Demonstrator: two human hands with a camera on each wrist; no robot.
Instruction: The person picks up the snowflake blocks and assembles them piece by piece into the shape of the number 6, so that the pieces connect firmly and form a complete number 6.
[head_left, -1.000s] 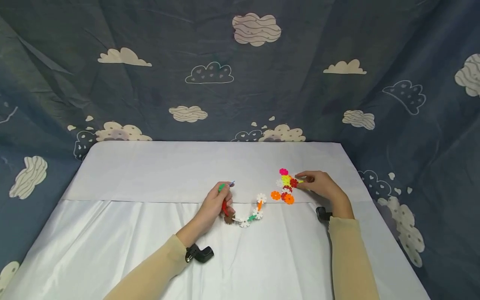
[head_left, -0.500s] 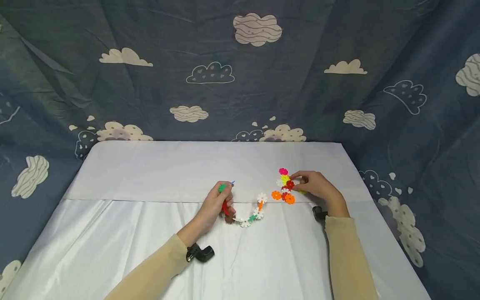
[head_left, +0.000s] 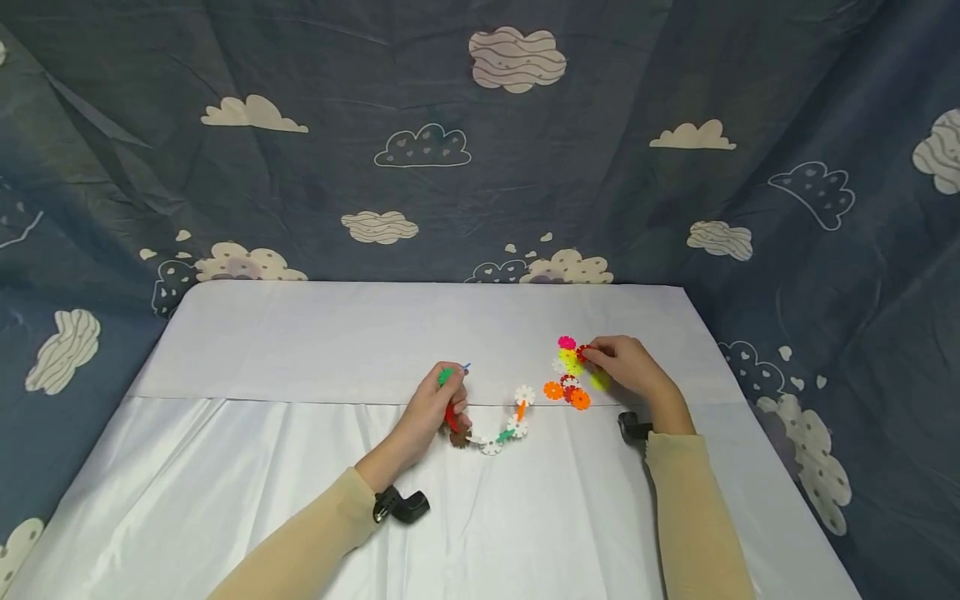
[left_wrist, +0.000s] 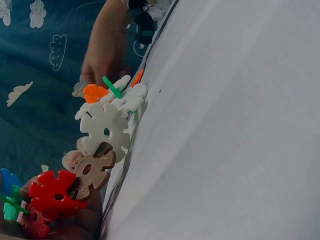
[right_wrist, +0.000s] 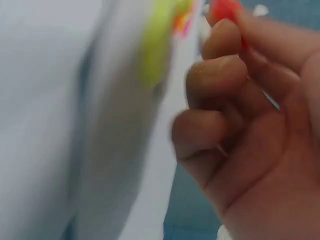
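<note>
My left hand (head_left: 422, 410) grips one end of a chain of interlocking plastic flower discs (head_left: 517, 427). In the left wrist view the chain runs from blue and green discs by the fingers through a red disc (left_wrist: 56, 194) and a brown disc (left_wrist: 92, 172) to white ones (left_wrist: 106, 131). Green and orange pieces show edge-on at its far part. Thumb and fingers of my right hand (head_left: 636, 367) pinch a red flower disc (head_left: 583, 353) over the loose pile. In the right wrist view that disc (right_wrist: 226, 9) is partly hidden by the fingertips.
Loose discs lie on the white-covered table (head_left: 337, 342) near the right hand: a pink disc (head_left: 566, 342), yellow discs (head_left: 570, 362), orange discs (head_left: 581, 399) and some red and white. A dark curtain with clouds (head_left: 420, 146) stands behind the table.
My right hand has moved slightly left and up, and now pinches a red disc lifted from the pile. A yellow disc beneath the hand has come into view. The left hand stays still.
</note>
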